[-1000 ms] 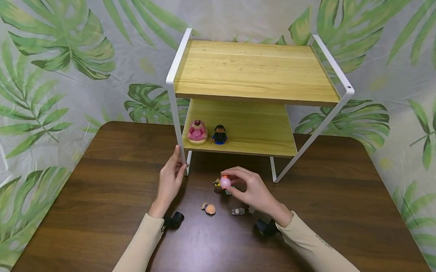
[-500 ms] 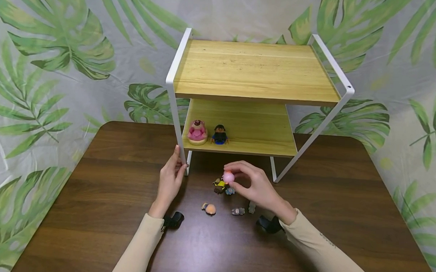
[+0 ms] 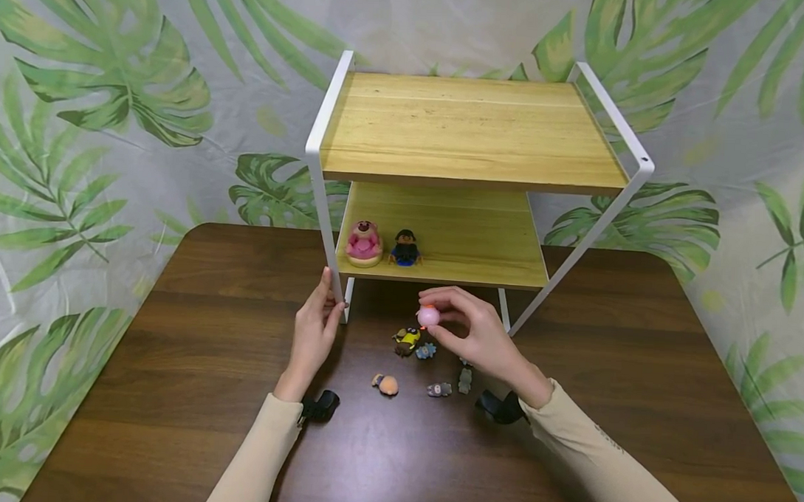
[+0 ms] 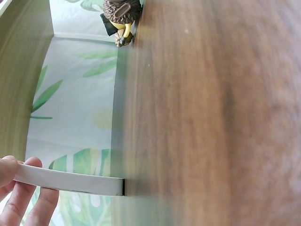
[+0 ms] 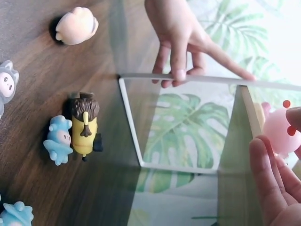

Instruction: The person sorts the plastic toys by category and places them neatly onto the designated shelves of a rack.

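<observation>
My left hand (image 3: 314,331) grips the white metal leg (image 4: 70,181) of a two-tier shelf, thumb on one side and fingers on the other. Between thumb and fingers of my right hand (image 3: 484,336) is a round pink toy figure (image 3: 428,315) with orange-red bits, raised in front of the lower shelf board (image 3: 482,243). On that board's left end sit a pink bear figure (image 3: 364,244) and a dark-bearded figure (image 3: 405,249) in blue. Below the pink toy, a yellow figure with brown hair (image 5: 84,127) lies beside a light-blue figure (image 5: 59,140) on the table.
Nearer me on the brown table (image 3: 171,391) lie a peach-coloured figure (image 3: 387,385) and two grey figures, one sideways (image 3: 439,390) and one lengthwise (image 3: 465,381). Another blue figure (image 5: 16,214) is partly hidden by my right hand in the head view. The upper board (image 3: 473,128) overhangs the lower one.
My right hand has lifted the pink toy up and slightly right, away from the figures on the table, toward the lower board. My left hand stays on the leg.
</observation>
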### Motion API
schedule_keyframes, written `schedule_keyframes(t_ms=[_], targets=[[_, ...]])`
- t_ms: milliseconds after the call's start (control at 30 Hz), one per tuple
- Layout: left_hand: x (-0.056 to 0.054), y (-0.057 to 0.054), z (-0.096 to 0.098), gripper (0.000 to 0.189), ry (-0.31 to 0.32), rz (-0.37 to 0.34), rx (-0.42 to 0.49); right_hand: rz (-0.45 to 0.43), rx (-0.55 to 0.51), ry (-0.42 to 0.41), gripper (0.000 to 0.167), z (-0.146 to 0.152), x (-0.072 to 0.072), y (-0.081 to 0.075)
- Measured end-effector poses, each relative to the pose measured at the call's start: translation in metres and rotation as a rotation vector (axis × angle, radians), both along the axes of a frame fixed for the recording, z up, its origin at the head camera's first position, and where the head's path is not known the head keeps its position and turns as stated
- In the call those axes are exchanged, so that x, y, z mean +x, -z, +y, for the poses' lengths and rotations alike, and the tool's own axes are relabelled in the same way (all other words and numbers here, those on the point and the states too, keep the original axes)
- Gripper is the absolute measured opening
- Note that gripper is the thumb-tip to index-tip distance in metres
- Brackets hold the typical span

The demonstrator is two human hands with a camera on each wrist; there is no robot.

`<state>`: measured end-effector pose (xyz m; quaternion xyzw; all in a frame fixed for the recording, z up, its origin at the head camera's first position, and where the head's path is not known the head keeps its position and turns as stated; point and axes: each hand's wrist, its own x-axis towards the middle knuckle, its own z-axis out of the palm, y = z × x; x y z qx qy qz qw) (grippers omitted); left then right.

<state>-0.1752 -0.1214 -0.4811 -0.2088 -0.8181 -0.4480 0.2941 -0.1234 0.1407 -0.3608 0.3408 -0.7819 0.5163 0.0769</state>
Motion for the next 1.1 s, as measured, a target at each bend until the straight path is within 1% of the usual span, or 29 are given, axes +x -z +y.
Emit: schedule_keyframes(t_ms=[233,300,467,633,900,1100], targets=[[0.000,-0.001,0.000,0.099,0.004,0.017,0.004,-0.047,-0.009,0.026,0.036,0.009,-0.014,0.023],[-0.001,-0.001,0.000,0.099,0.006,0.018,0.006,-0.047,-0.021,0.026,0.036,0.011,-0.015,0.025],[-0.001,0.000,0.000,0.099,0.008,0.011,0.008,-0.015,-0.058,0.011,0.038,0.012,-0.017,0.024],[0.000,0.000,0.000,0.099,0.008,-0.006,0.009,-0.003,-0.070,0.018,0.036,0.013,-0.020,0.021],[0.000,0.000,0.000,0.100,0.004,-0.013,0.010,0.023,-0.096,0.028,0.033,0.013,-0.025,0.014],[0.001,-0.002,0.000,0.099,0.003,-0.005,0.010,-0.013,-0.101,0.055,0.032,0.014,-0.028,0.010]])
